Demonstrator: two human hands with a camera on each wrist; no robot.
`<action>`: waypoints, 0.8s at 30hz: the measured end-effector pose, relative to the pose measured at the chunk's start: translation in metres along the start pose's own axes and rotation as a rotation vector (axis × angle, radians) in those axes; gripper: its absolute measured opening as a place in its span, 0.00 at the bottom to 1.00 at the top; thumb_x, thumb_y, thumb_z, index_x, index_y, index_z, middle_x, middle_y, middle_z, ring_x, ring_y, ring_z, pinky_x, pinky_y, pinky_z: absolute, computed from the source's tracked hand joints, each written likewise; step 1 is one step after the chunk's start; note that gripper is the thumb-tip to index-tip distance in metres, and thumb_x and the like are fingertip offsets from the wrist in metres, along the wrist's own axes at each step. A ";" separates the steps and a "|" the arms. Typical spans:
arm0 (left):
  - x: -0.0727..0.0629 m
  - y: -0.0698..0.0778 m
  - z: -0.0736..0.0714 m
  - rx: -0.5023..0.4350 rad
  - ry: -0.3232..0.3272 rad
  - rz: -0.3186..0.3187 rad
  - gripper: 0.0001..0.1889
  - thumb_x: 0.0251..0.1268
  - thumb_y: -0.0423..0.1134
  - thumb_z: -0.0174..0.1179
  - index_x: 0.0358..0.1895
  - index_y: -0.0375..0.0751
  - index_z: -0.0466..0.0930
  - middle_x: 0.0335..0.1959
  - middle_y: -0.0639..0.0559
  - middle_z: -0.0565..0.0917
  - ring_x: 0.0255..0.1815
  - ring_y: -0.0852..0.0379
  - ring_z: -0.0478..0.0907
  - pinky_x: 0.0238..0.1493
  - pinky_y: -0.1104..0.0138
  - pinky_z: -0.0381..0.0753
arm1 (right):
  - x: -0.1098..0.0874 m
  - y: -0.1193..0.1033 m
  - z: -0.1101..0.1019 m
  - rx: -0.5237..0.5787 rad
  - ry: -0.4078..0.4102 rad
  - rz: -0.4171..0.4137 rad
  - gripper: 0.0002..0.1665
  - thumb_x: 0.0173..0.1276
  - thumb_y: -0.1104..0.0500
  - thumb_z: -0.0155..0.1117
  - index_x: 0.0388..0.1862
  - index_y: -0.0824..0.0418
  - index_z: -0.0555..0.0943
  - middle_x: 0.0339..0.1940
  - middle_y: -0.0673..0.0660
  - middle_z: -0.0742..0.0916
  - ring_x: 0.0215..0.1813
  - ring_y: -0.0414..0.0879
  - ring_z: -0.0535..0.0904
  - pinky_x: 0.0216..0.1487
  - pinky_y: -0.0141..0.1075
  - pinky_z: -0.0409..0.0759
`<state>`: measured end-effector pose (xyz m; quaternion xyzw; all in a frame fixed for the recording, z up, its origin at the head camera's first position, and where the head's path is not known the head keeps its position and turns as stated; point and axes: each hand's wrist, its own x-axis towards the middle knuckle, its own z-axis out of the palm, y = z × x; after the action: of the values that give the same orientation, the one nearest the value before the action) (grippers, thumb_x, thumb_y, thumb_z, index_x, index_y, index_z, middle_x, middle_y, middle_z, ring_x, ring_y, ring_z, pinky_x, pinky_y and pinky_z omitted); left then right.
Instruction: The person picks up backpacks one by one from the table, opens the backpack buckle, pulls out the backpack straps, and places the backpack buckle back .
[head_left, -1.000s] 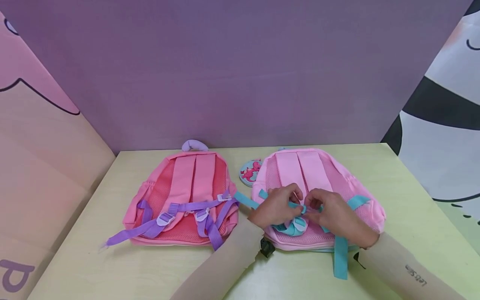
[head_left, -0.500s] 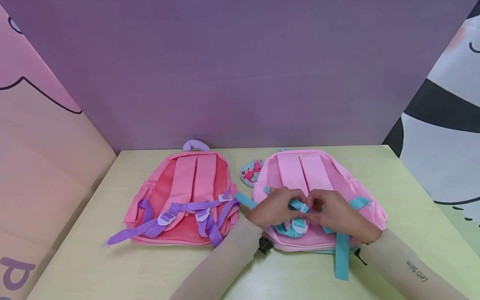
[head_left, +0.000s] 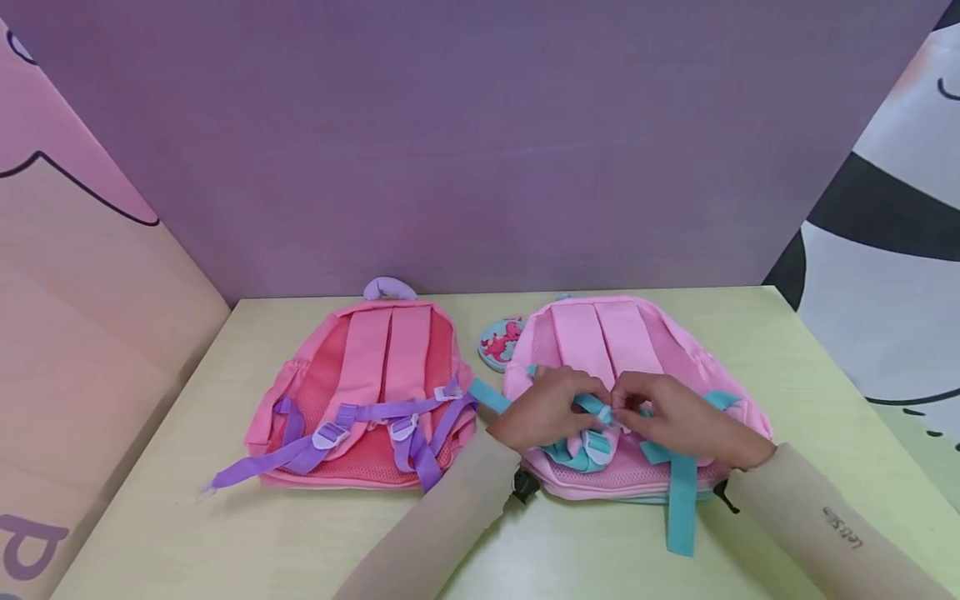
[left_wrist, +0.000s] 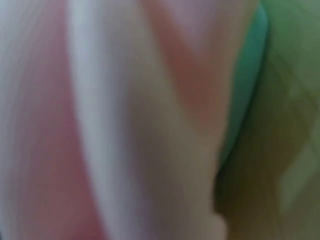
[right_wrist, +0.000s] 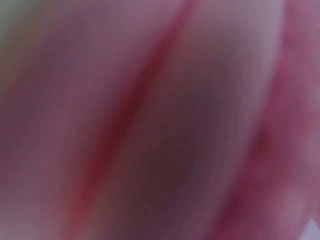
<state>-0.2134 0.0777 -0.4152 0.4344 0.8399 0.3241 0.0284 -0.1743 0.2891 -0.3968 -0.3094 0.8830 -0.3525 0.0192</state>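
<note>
In the head view, a light pink backpack lies on its front at the right, straps upward. My left hand pinches its teal strap over the lower middle. A small pale buckle shows between the fingertips of both hands. My right hand pinches at that buckle from the other side, thumb and forefinger together. Another teal buckle lies just below on the backpack. Both wrist views are blurred, filled mostly by skin, with a teal edge in the left one.
A coral backpack with purple straps lies close on the left. A round dragon-patterned piece sits between the bags. One loose teal strap end hangs toward the table's front. A purple panel stands behind the table.
Both hands stay over the light pink backpack. The right wrist has shifted slightly right and its fingertips have closed in on the small buckle. The coral backpack has not moved.
</note>
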 end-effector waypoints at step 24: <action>0.000 0.007 -0.009 0.084 0.039 -0.037 0.13 0.54 0.48 0.69 0.42 0.50 0.84 0.33 0.69 0.81 0.38 0.75 0.72 0.51 0.64 0.59 | 0.005 -0.020 -0.004 -0.088 0.064 -0.017 0.18 0.52 0.69 0.73 0.37 0.52 0.78 0.32 0.44 0.80 0.31 0.38 0.77 0.34 0.35 0.78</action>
<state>-0.2113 0.0761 -0.4040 0.4131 0.8611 0.2964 -0.0002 -0.1691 0.2779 -0.3802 -0.3061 0.8951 -0.3232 -0.0259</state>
